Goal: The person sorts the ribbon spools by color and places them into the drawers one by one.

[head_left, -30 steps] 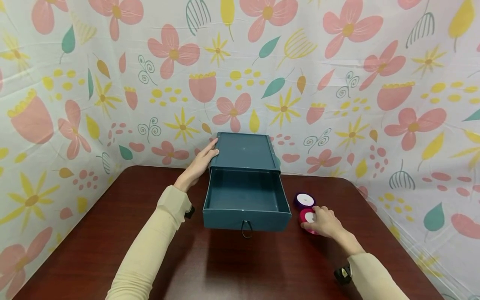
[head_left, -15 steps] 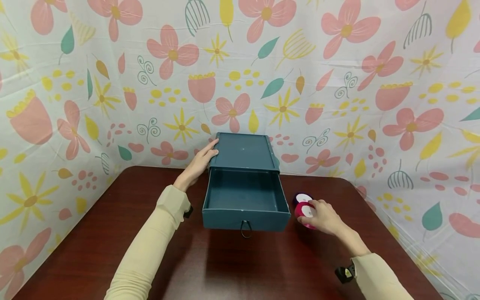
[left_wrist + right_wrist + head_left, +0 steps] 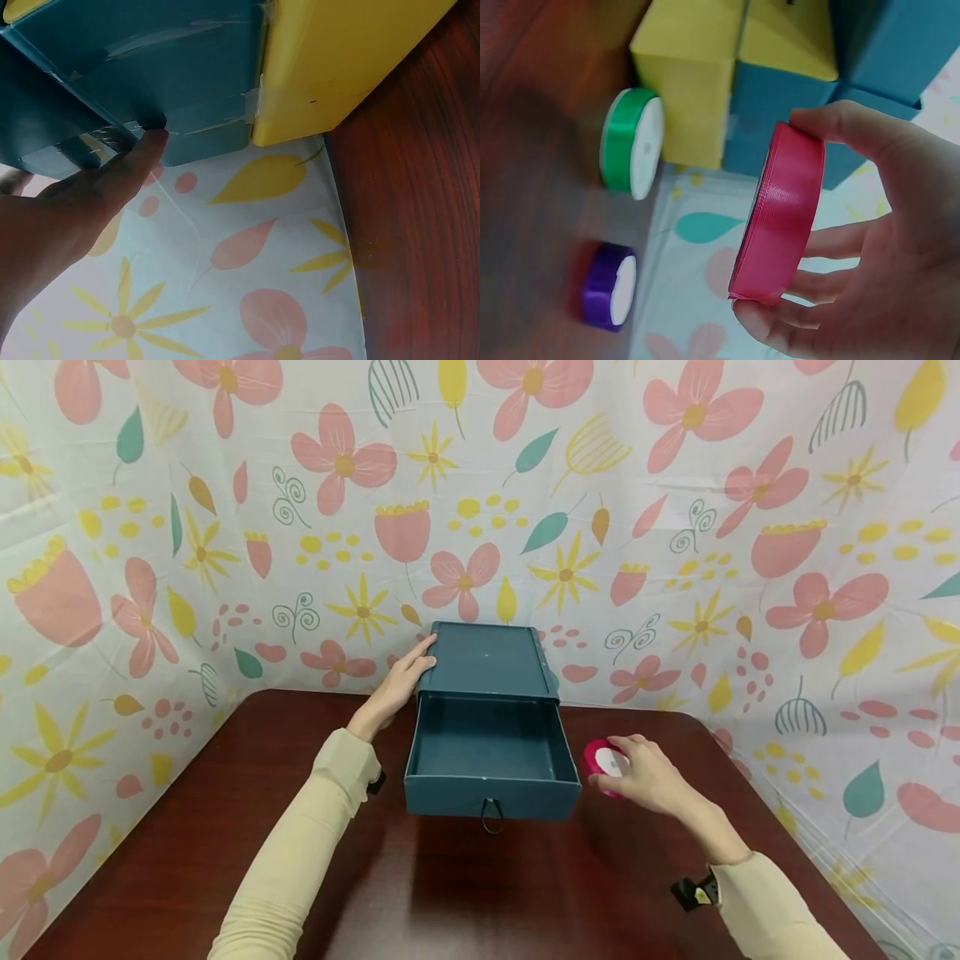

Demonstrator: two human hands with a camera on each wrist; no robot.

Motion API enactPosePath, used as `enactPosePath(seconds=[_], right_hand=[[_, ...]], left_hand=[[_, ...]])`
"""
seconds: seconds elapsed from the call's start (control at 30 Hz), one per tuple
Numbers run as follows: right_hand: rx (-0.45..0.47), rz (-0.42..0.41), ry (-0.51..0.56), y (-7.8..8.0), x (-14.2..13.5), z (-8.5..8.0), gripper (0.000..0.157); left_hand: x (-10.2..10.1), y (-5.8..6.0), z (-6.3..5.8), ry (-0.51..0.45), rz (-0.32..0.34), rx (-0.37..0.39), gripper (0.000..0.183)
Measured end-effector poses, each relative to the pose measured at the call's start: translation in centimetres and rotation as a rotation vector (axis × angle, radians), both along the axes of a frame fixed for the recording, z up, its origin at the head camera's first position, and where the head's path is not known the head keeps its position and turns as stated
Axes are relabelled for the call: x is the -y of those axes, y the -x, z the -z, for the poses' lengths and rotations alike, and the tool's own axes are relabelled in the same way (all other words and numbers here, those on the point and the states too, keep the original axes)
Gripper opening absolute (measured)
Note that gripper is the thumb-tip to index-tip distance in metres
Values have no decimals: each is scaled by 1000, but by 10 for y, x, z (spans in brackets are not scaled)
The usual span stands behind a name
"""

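Note:
In the head view my right hand (image 3: 651, 777) pinches a pinkish-red ribbon spool (image 3: 600, 763) by its rim, just right of a pulled-out drawer (image 3: 491, 739). The right wrist view has the same ribbon spool (image 3: 781, 214) held between thumb and fingertips, raised off the table. My left hand (image 3: 399, 689) rests against the left side of the blue-grey drawer box (image 3: 487, 660), fingers extended along it. Up close in the left wrist view, a fingertip of the left hand (image 3: 97, 187) touches the blue wall (image 3: 180, 75). The drawer's inside shows bare, with a dark loop pull (image 3: 492, 816) on its front.
On the dark wooden table (image 3: 300, 827), a green ribbon spool (image 3: 630, 142) and a purple ribbon spool (image 3: 609, 286) stand in the right wrist view. Yellow drawer units (image 3: 686, 90) sit beside the blue ones. Behind hangs a floral-print cloth (image 3: 480, 485).
The right hand has lifted the pinkish-red spool up and slightly left, where it now covers the purple spool in the head view. The left hand and drawer have stayed put.

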State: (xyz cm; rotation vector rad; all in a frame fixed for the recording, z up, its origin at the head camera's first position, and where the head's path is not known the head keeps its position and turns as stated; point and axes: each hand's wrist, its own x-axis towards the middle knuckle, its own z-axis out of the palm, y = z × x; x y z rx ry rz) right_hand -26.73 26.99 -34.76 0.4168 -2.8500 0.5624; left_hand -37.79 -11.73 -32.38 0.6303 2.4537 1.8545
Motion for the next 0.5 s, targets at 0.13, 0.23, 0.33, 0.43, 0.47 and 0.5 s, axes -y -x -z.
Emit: enactPosePath(seconds=[0.13, 0.23, 0.33, 0.43, 0.47, 0.5], right_hand=[[-23, -12, -14, -3, 5, -15, 73], [-21, -18, -25, -4, 8, -26, 74], [-12, -22, -32, -5, 12, -37, 76], [-12, -27, -42, -6, 16, -45, 76], [-17, -30, -44, -6, 17, -48, 76], [-18, -33, -47, -6, 18, -50, 76]], left_hand=[[1, 0, 1, 8, -7, -10, 56], [1, -1, 1, 10, -8, -13, 55], [1, -1, 1, 13, -4, -14, 56], [0, 0, 1, 8, -3, -11, 56], [0, 0, 1, 8, -4, -10, 56], [0, 1, 1, 7, -5, -9, 56]])
